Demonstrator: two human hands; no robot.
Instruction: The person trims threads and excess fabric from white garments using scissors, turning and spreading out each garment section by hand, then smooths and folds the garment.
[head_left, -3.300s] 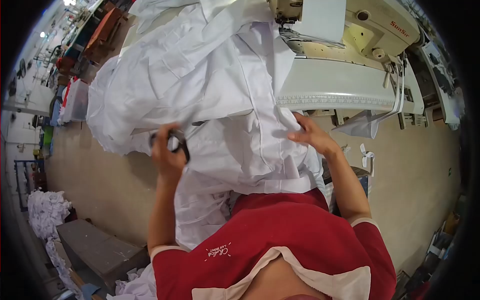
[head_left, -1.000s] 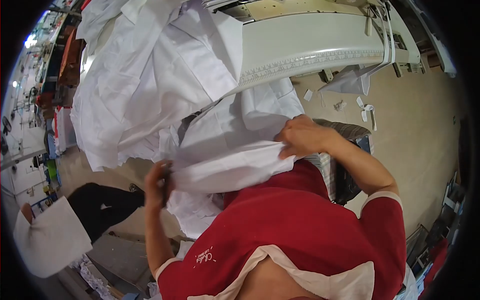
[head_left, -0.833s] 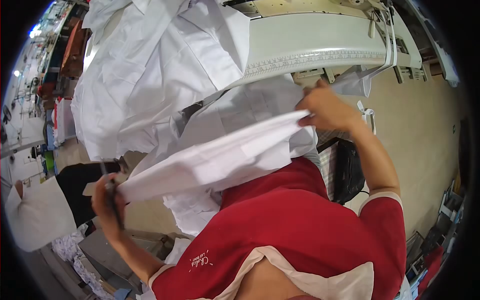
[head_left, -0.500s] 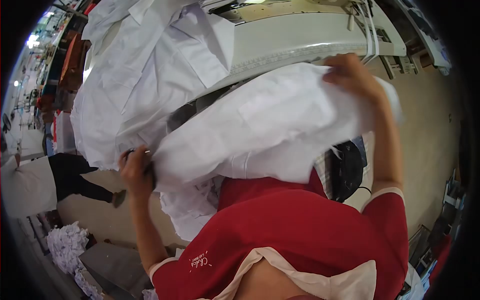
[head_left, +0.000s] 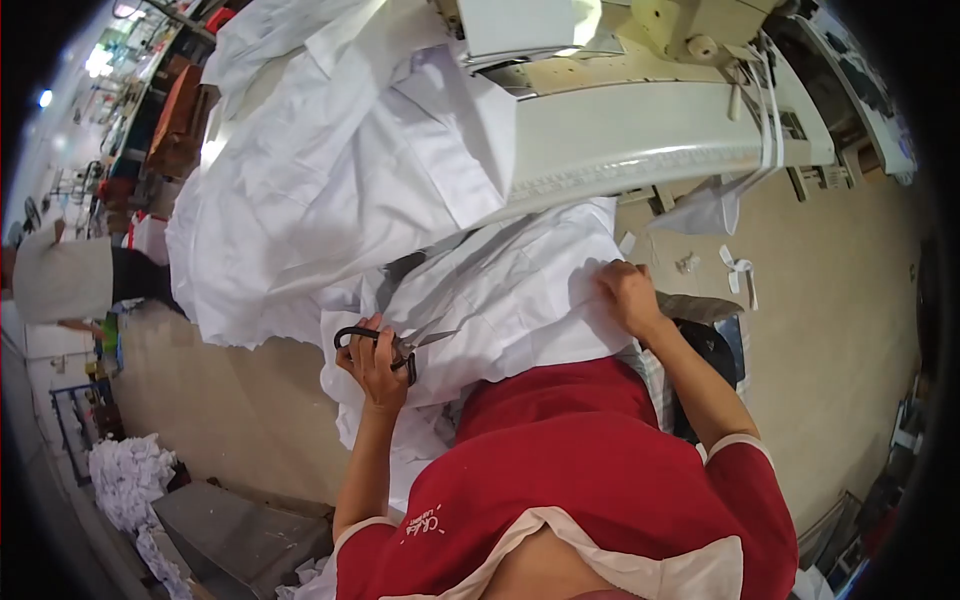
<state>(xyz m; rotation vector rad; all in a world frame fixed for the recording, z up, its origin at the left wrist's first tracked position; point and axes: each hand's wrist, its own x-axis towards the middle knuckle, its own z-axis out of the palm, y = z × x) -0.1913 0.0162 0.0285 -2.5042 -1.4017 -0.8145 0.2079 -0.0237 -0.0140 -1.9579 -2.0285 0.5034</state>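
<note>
Black-handled scissors (head_left: 347,334) sit in my left hand (head_left: 375,372), whose fingers are closed around the handles. Their blades point right, over the white cloth (head_left: 510,310) spread across my lap. At the cloth's right side, my right hand (head_left: 632,300) has its fingers curled in and pressed together on the fabric. Part of the cloth's far edge disappears under the sewing table (head_left: 640,130). A larger heap of white fabric (head_left: 300,200) covers the table's left end and hangs over its edge.
A sewing machine (head_left: 690,30) stands on the table ahead. White strips (head_left: 770,110) hang at the table's right end, and scraps (head_left: 738,275) lie on the floor. Another person (head_left: 65,280) is at the far left. White offcuts (head_left: 130,480) are piled beside a grey box (head_left: 235,535).
The cloth has come down from a raised, outstretched position onto my lap. Both hands have moved inward and lower, and the scissors now show clearly in my left hand.
</note>
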